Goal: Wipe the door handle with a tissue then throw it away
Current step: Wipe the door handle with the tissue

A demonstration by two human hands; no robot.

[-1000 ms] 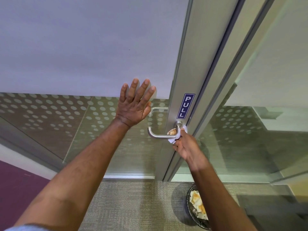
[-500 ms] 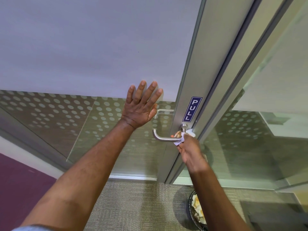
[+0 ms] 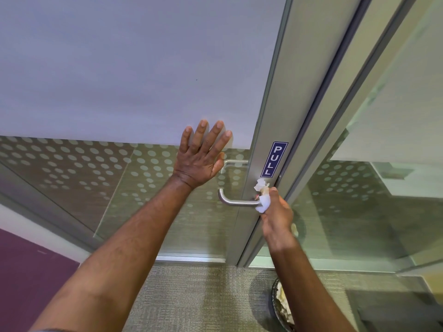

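Note:
A brushed metal lever door handle sticks out from the door's aluminium stile, just below a blue PULL sign. My right hand grips a crumpled white tissue and presses it against the handle's base, next to the stile. My left hand lies flat with fingers spread on the frosted glass door, just left of the handle and above it. It holds nothing.
A dark wire waste bin with crumpled paper inside stands on the grey carpet at the lower right, partly hidden by my right forearm. A glass side panel is right of the door. A purple floor area lies at the lower left.
The view has shifted a little, so the bin shows less. My right hand with the tissue stays at the handle's base and the tissue has bunched up higher. My left hand stays flat on the glass.

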